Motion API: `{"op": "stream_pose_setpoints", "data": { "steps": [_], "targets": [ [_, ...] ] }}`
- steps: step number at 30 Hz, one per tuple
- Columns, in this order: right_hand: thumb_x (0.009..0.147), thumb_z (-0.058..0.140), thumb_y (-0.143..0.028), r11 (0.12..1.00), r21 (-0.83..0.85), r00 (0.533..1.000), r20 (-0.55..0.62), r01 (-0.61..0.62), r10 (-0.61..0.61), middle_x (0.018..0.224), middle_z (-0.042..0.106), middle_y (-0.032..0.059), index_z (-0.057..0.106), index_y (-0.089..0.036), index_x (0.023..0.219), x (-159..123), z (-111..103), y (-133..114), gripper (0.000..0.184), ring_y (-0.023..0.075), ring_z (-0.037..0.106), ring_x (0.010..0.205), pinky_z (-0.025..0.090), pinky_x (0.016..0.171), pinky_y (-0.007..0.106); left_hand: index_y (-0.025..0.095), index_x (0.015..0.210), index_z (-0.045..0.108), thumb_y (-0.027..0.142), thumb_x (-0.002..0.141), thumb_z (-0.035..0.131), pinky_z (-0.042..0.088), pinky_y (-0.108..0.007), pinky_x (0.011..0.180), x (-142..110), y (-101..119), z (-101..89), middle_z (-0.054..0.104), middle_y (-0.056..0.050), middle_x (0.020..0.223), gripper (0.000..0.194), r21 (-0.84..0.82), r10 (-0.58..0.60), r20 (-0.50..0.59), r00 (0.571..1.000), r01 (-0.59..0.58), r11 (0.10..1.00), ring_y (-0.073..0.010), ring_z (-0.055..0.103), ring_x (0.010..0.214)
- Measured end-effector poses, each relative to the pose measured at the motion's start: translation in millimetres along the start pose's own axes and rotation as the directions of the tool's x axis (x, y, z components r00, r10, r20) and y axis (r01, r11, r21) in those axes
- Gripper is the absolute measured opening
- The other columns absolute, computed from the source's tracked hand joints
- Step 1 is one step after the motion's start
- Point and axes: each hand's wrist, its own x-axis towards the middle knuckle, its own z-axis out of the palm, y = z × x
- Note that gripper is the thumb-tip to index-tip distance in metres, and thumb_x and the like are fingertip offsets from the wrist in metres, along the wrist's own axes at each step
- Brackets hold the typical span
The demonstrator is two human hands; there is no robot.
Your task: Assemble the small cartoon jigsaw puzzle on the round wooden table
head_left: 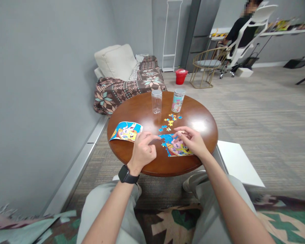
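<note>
On a round wooden table (162,166) lies a partly assembled jigsaw puzzle (176,149) with a cartoon picture. My left hand (142,150) rests on the table just left of it, its index finger reaching towards the puzzle's ragged edge and holding nothing visible. My right hand (189,140) is over the puzzle's upper right, its fingertips drawn close together; any piece between them is hidden. Loose blue and yellow pieces (169,120) lie beyond both hands. A printed picture sheet (126,131) lies at the table's left edge.
A clear plastic jar (156,101) and a printed jar (178,100) stand at the table's far side. A patterned sofa (127,81) stands behind the table, and a white stool (236,161) to its right. A seated person (241,32) is further back.
</note>
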Motion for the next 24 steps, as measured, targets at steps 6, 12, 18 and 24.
{"op": "stream_pose_setpoints", "data": {
  "steps": [6,12,18,24],
  "targets": [
    [0.080,0.065,-0.049,0.981,-0.189,0.999,-0.023,0.040,-0.045,0.057,0.067,0.0005,0.075,-0.019,0.085,-0.6,-0.2,-1.1,0.032,0.0149,0.060,0.051,0.050,0.056,0.028,0.021,0.087,0.070,0.002,0.072,0.046,0.046,-0.039,0.086,3.9,-2.7,3.9,0.065,-0.005,0.085,0.034,-0.004,-0.059,-0.038,0.998,0.059,0.998,-0.0212,0.060,0.088],
    [0.082,0.063,-0.047,0.956,-0.283,0.996,-0.024,0.080,-0.091,0.062,0.069,0.0021,0.078,-0.021,0.075,0.0,-1.6,1.8,0.030,0.0178,0.061,0.058,0.047,0.058,0.029,0.021,0.059,0.061,0.013,0.085,0.047,0.046,-0.042,0.086,6.0,-4.2,5.7,0.071,-0.005,0.083,0.031,-0.011,0.036,0.024,0.999,-0.036,0.999,-0.0222,0.060,0.089],
    [0.081,0.066,-0.046,0.910,-0.358,0.976,0.011,0.208,-0.218,0.063,0.062,0.0025,0.077,-0.023,0.070,2.5,-0.8,-0.6,0.028,0.0159,0.056,0.061,0.044,0.058,0.029,0.022,0.063,0.065,0.021,0.084,0.056,0.048,-0.044,0.086,8.7,0.6,4.5,0.071,-0.005,0.087,0.024,-0.039,0.109,0.110,0.988,-0.105,0.994,-0.0227,0.059,0.093],
    [0.079,0.069,-0.043,0.936,-0.321,0.989,0.001,0.141,-0.149,0.081,0.071,0.0034,0.076,-0.023,0.092,2.4,-0.5,0.2,0.025,0.0171,0.062,0.070,0.051,0.065,0.030,0.020,0.060,0.062,0.017,0.083,0.059,0.049,-0.040,0.085,10.6,0.1,6.2,0.070,-0.005,0.086,0.023,-0.064,0.169,0.083,0.982,-0.164,0.984,-0.0211,0.059,0.092]
  ]
}}
